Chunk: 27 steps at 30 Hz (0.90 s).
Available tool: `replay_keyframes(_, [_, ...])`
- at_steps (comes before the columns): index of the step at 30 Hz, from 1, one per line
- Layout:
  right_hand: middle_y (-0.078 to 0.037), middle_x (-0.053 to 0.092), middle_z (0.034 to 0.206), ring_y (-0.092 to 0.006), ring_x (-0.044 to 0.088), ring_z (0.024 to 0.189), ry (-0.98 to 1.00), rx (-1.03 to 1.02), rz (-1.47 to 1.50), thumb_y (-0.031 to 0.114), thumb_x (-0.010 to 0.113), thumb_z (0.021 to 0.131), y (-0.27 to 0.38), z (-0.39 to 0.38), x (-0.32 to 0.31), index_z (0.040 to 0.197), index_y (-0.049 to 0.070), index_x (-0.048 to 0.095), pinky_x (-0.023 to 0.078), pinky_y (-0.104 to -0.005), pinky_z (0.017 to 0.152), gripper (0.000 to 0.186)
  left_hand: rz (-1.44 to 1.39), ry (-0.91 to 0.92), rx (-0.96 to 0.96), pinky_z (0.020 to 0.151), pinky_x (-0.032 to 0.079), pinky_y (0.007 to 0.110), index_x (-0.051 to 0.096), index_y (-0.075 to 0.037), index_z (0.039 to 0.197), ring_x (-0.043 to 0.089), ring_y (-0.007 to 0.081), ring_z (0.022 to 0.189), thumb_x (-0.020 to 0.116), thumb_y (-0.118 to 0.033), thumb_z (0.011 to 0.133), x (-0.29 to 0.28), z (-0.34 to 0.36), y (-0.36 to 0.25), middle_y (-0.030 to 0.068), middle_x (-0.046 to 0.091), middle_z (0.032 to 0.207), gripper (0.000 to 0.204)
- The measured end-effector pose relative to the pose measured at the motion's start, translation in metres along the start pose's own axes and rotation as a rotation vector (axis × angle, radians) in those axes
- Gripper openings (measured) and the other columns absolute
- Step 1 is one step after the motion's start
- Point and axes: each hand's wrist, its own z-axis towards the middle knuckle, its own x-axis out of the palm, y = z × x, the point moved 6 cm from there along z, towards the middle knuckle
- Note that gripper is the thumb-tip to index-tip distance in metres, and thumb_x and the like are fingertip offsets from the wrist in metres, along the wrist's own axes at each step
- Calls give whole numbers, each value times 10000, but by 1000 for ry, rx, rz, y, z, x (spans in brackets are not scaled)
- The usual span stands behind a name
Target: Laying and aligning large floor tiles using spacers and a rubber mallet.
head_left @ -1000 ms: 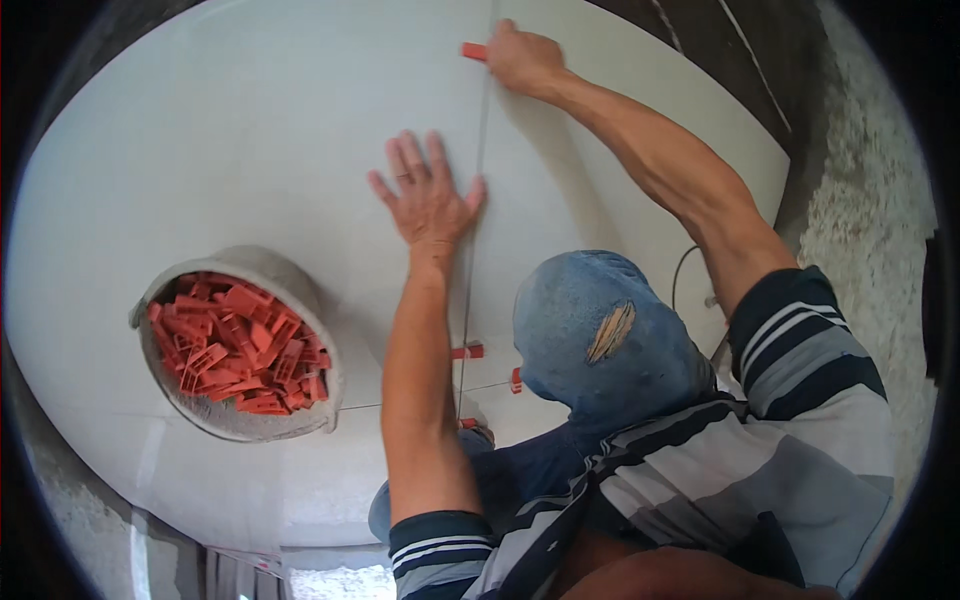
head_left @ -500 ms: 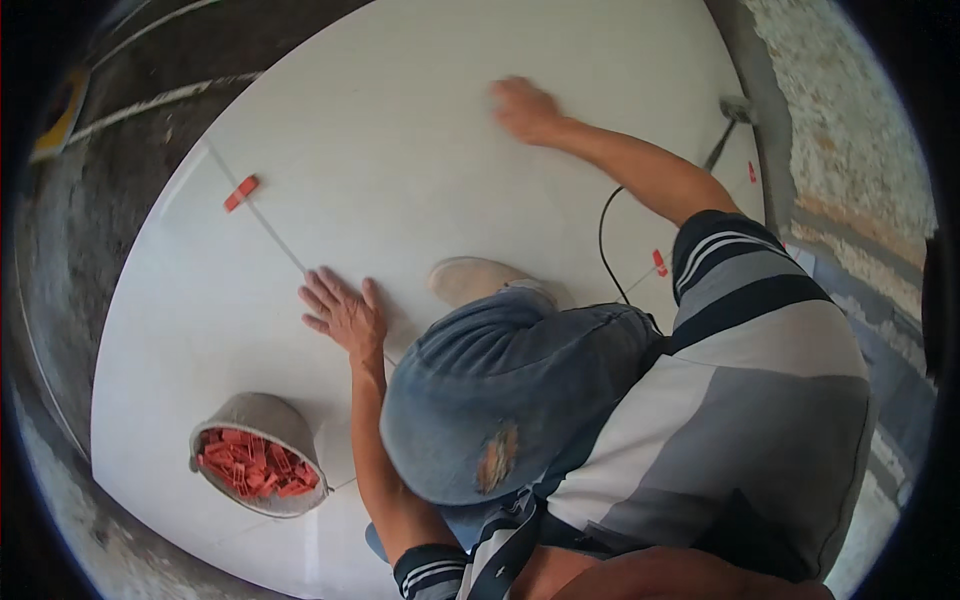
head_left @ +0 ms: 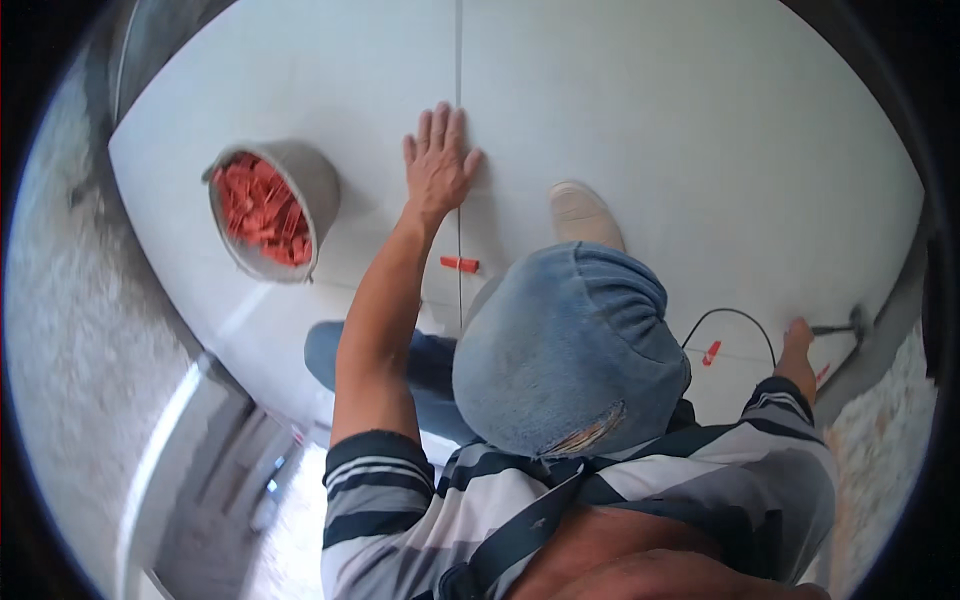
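Observation:
My left hand [head_left: 437, 170] lies flat on the large white tiles [head_left: 700, 130], fingers spread, across the dark joint between two of them. A red wedge [head_left: 460, 264] sits across that joint, just below the hand and nearer to me. At the far right, my right hand [head_left: 796, 345] is closed at the handle end of a mallet [head_left: 857, 325], whose head rests by the tile edge. The fingers there are small and partly hidden. Another red wedge [head_left: 712, 352] stands on a joint left of this hand.
A grey bucket [head_left: 318, 195] of red wedges stands tilted-looking on the left. My bent knee [head_left: 560, 350] and light shoe [head_left: 582, 213] are in the middle. A black cord [head_left: 735, 310] loops beside the knee. Rough wall surfaces [head_left: 885, 415] border the tiles.
The view has turned, so the bucket appears farther up. My right hand has moved from over the tile to the mallet handle. My left hand stays flat at the joint.

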Motion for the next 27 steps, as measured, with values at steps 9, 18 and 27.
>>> replay_keyframes(9, [-62, 516, 754, -180, 525, 666, -59, 676, 1863, 249, 642, 831, -66, -32, -104, 913, 95, 590, 463, -301, 578, 182, -93, 28, -123, 1083, 146, 645, 308, -327, 1449, 112, 343, 1437, 482, -387, 930, 26, -48, 28, 68, 154, 1563, 550])
replay_keyframes(18, [-62, 580, 764, -236, 586, 671, -5, 377, 2398, 131, 607, 757, 2, -46, -141, 784, 77, 539, 539, -365, 681, 91, -180, -87, -327, 1081, 85, 659, 258, -234, 1477, 62, 353, 1441, 486, -524, 896, 37, -50, 44, 106, 111, 1566, 688])
replay_keyframes(27, [-7, 462, 625, -147, 481, 505, -80, -68, 1895, 116, 505, 858, 62, -125, -323, 824, 82, 476, 421, -297, 451, 57, -420, -116, -956, 1008, 62, 750, 74, -92, 1505, -71, 380, 1436, 657, -683, 684, 24, -94, 62, 182, -12, 1564, 1167])
